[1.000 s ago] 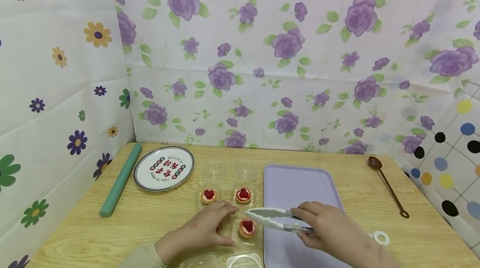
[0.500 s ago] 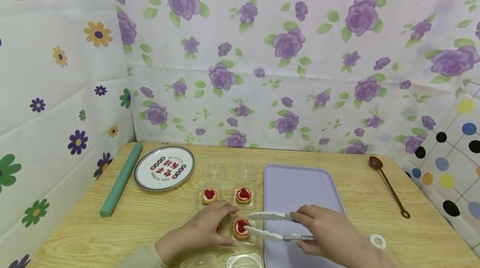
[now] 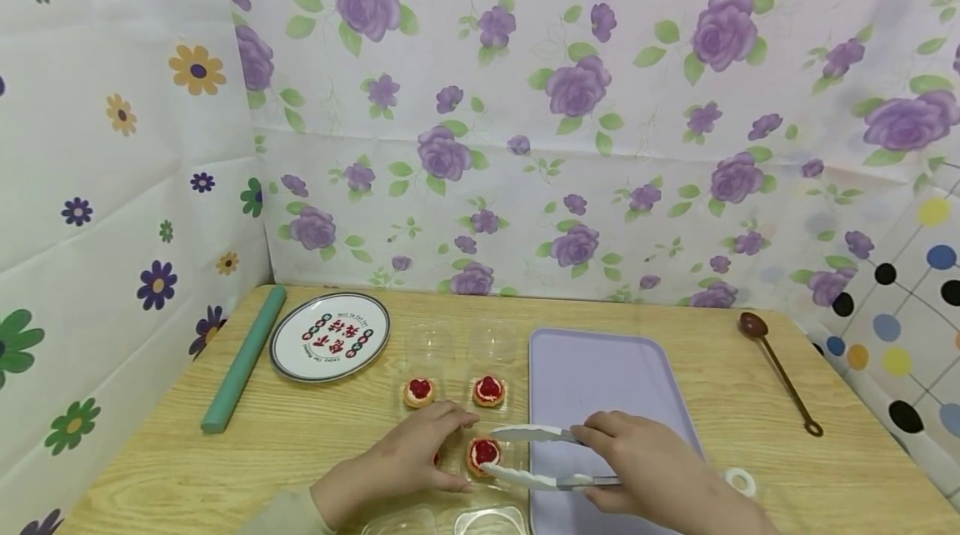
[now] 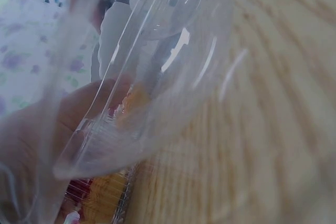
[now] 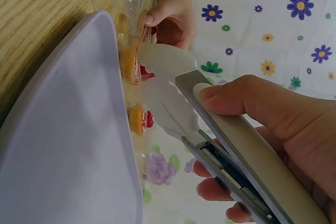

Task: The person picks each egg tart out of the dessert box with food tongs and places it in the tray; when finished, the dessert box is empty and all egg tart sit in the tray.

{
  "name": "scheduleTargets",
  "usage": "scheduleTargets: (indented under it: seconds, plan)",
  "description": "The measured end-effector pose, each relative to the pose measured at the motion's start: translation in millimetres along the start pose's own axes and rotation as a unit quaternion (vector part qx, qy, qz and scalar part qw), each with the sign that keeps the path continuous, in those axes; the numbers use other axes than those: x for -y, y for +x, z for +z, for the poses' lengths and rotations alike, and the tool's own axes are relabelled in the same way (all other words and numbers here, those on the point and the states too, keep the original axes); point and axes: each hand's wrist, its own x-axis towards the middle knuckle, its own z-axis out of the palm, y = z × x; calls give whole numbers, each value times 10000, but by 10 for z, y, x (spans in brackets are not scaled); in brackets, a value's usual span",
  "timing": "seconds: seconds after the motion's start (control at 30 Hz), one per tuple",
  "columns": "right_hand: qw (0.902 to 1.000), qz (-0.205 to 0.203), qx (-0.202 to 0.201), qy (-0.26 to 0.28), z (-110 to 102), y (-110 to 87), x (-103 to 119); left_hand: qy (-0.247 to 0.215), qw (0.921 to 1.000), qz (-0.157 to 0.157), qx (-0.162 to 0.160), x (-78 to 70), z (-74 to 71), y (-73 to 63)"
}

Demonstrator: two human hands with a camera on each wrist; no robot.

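My left hand (image 3: pixel 408 453) holds a clear plastic clamshell box, its thumb and fingers curled at the near and far sides. A berry tart (image 3: pixel 483 452) sits in the box's right compartment; another, to its left, is mostly hidden by the hand. My right hand (image 3: pixel 648 472) grips metal tongs (image 5: pixel 236 140) with white scalloped tips. In the head view the tongs are spread, the lower tip right at the tart's berries and the upper one beyond its far edge. Close in the left wrist view looms the clear box wall (image 4: pixel 173 72), with a tart behind it.
Two more tarts (image 3: pixel 489 390) sit in another clear box, its lid (image 3: pixel 429 343) open behind. A purple tray (image 3: pixel 600 377) lies to the right, a brown ladle (image 3: pixel 780 372) beyond. A printed plate (image 3: pixel 330 337) and a green roll (image 3: pixel 243 360) lie at the left.
The tongs spread apart, their lower tip coming off the tart's side. The tart moved slightly left in the box. My right hand drifted a little left; my left hand stayed put.
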Motion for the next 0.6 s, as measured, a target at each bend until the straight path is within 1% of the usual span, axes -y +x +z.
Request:
scheduleTargets:
  seconds: [0.23,0.47,0.6]
  plan:
    - [10000,-26,76,-6,33,39,6,3,10000,-3,2,-1,0,1]
    - [9995,-41,238,185,51,63,-13,-54,10000,-54,57,-11,-9,-1]
    - [9993,-49,303,201,53,69,-21,-75,9999,-63,48,-14,-11,-8]
